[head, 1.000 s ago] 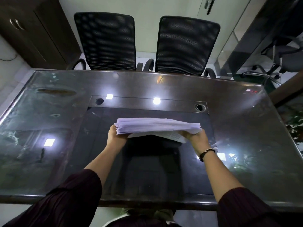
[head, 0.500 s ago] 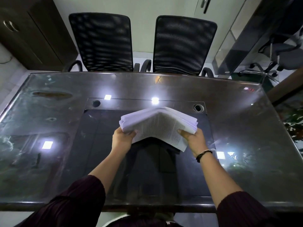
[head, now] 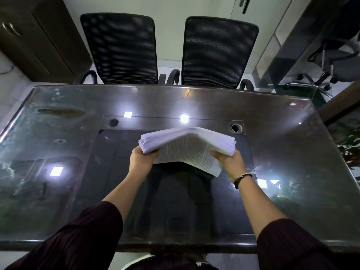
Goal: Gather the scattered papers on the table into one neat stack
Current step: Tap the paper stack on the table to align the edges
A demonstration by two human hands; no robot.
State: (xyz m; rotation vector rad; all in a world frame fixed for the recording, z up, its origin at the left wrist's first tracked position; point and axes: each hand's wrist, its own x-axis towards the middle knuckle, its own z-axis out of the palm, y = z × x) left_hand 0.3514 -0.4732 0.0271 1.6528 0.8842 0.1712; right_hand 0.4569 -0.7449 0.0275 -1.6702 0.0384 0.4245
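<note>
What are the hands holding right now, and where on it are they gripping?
Both hold one stack of papers above the table: the left hand grips its left end, the right hand its right end.

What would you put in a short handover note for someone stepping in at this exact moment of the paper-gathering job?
Left hand: grips the left end of the paper stack.
Right hand: grips the right end.
Papers: all in one bundle, held above the glass table, bowed up in the middle; one printed sheet sticks out at the lower right.
Done: no loose sheets show on the table.
Left: square the edges, tuck in the stray sheet, lay the stack flat on the table.
</note>
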